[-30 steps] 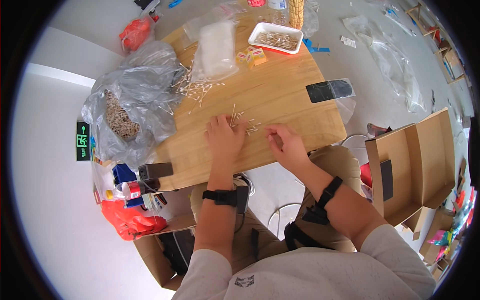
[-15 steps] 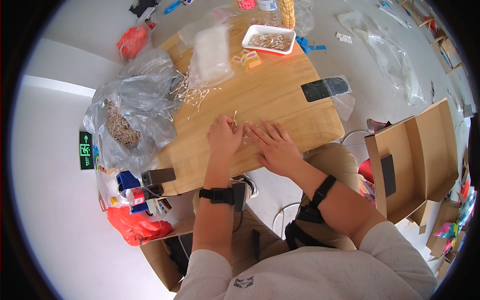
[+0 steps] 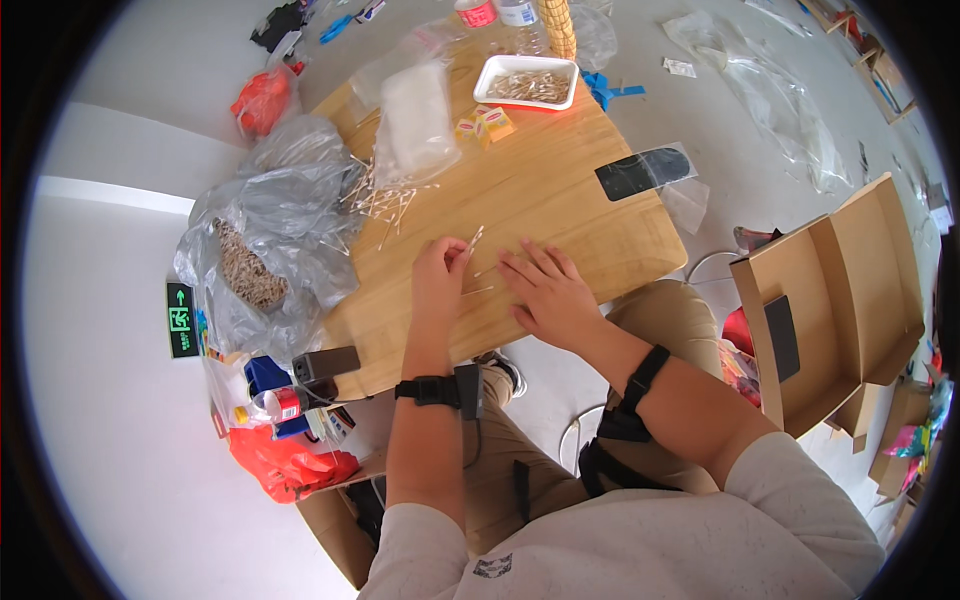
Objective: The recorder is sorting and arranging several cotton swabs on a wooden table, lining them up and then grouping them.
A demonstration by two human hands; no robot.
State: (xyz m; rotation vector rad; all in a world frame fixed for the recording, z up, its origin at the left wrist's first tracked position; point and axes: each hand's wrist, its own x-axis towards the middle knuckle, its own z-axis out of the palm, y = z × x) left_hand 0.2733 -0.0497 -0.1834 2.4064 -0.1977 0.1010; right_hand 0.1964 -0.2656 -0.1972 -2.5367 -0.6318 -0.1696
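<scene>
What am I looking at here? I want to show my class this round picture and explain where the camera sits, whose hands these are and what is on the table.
The camera is worn on a person's head and looks down, so the wide lens bends the edges. The two bare forearms coming in from below are that person's own. The left hand pinches a few thin sticks in its fingers. The right hand lies flat on the wooden table, holding nothing. Also on the table: a loose heap of sticks, a white tray and a small yellow box. Clear plastic bags sit at the left edge.
</scene>
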